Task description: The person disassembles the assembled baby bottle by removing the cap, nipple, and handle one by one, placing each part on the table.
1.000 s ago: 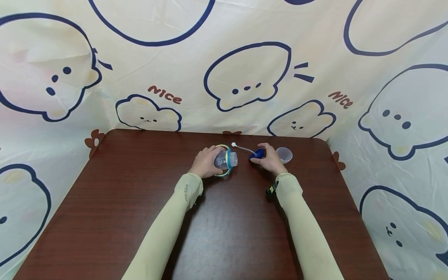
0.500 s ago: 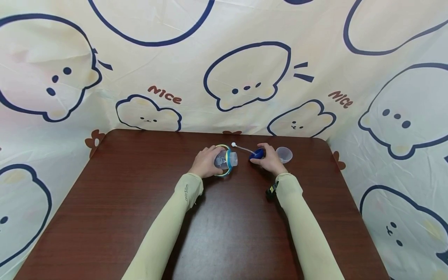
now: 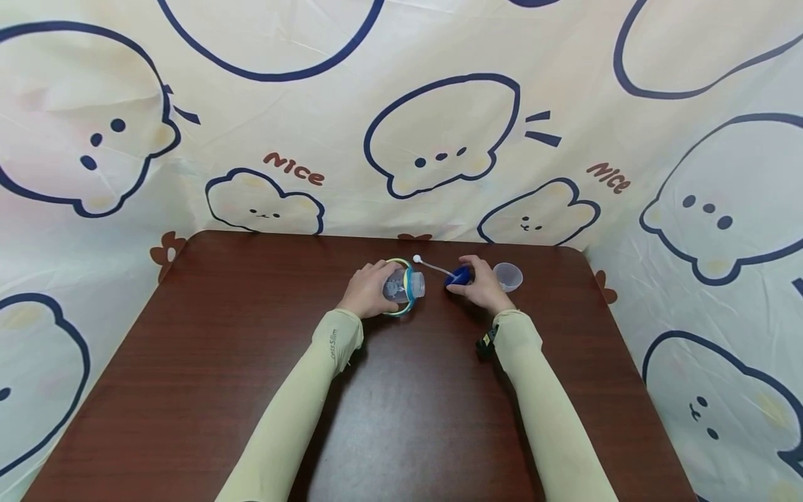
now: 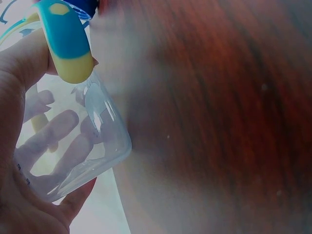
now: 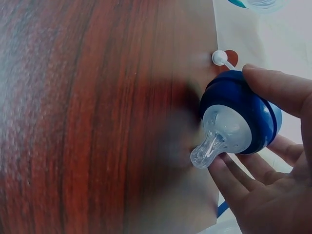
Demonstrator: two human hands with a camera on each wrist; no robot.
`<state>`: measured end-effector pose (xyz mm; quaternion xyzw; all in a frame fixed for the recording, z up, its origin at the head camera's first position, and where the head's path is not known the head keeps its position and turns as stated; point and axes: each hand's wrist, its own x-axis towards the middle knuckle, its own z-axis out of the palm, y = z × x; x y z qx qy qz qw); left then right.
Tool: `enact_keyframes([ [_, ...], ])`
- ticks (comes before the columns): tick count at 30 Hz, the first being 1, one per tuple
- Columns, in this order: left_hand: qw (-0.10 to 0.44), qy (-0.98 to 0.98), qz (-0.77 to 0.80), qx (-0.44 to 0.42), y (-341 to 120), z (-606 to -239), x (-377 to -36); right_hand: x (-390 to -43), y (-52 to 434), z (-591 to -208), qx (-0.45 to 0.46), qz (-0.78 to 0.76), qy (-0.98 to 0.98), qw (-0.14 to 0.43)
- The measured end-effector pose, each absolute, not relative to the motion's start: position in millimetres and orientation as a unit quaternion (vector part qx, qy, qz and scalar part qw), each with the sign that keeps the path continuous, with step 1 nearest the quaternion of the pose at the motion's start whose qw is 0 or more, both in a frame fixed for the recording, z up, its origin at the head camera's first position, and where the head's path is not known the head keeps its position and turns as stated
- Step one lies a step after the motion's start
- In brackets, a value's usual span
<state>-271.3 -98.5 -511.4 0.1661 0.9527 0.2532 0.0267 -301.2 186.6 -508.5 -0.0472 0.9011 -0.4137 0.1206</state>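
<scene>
Just above the middle of the head view, the left hand (image 3: 366, 289) curls around a clear baby bottle (image 3: 401, 285) that lies on its side over the dark wooden desk (image 3: 188, 362), its open mouth pointing toward the right of the frame. In the left wrist view the fingers (image 4: 58, 134) show through the transparent wall of the bottle, wrapped round its body, and a teal and yellow handle ring (image 4: 66, 46) crosses the upper left of that frame, close against the thumb side of the hand. Just to the right of the bottle in the head view, with a small gap between them, the right hand (image 3: 484, 286) pinches a dark blue screw collar (image 3: 458, 276) between thumb and fingers. The right wrist view shows this collar at the right of the frame with a clear silicone teat (image 5: 219, 139) seated in it, the teat's tip pointing down and to the left, the thumb on top of the collar and the other fingers beneath. A thin white straw with a small ball end (image 3: 417, 259) runs from the collar toward the upper left, its ball lying just above the bottle's mouth. Just right of the right hand a small clear cap (image 3: 508, 277) stands on the desk. Both forearms wear pale yellow-green sleeves (image 3: 295, 411).
</scene>
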Motion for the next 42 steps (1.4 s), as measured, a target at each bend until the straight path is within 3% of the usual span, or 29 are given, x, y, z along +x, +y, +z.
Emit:
enact_keyframes([
  [12, 0.031, 0.953, 0.253, 0.163, -98.6, -510.8, -270.7, -298.0, 182.3, -504.8, -0.065, -0.414, 0.903, 0.095],
  [31, 0.025, 0.953, 0.254, 0.164, -98.8, -512.8, -270.4, -286.6, 155.1, -482.8, -0.138, -0.395, 0.908, -0.001],
  [42, 0.025, 0.953, 0.254, 0.163, -97.6, -512.2, -270.6, -279.5, 142.9, -479.3, -0.173, -0.398, 0.901, 0.019],
])
